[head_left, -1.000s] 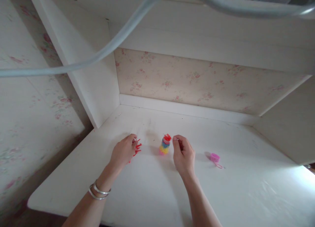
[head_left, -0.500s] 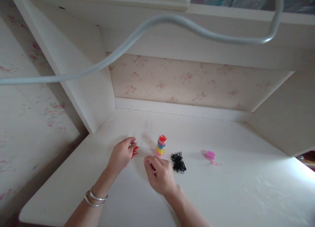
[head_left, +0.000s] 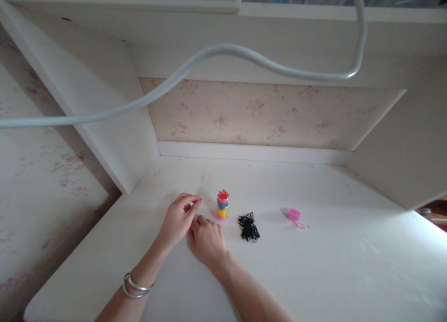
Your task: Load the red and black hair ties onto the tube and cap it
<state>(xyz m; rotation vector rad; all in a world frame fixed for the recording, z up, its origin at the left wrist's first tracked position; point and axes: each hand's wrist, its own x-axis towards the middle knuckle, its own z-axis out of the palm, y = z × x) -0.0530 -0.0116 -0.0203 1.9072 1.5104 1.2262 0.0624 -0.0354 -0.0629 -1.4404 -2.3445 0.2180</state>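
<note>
My left hand (head_left: 179, 217) is closed in a pinch, thumb against forefinger, left of a small clear jar (head_left: 222, 206). A speck of red shows at its fingertips, too small to name. Curled fingers of my right hand (head_left: 208, 240) rest low over the desk, close beside the left hand; what they hold, if anything, is hidden. Layers of pink, yellow and blue bands fill the jar, and red rubber bands (head_left: 223, 194) heap at its mouth. Right of the jar lies a loose pile of black rubber bands (head_left: 249, 227).
A pink lid with a loop (head_left: 294, 215) lies farther right on the white desk (head_left: 314, 266). A pale cable (head_left: 223, 48) hangs across the view, above and in front of the desk. White shelf panels (head_left: 104, 112) enclose the left and back.
My right hand has moved left and now sits against the left hand. The red bands seen by my left hand earlier are now out of sight. The view has shifted slightly.
</note>
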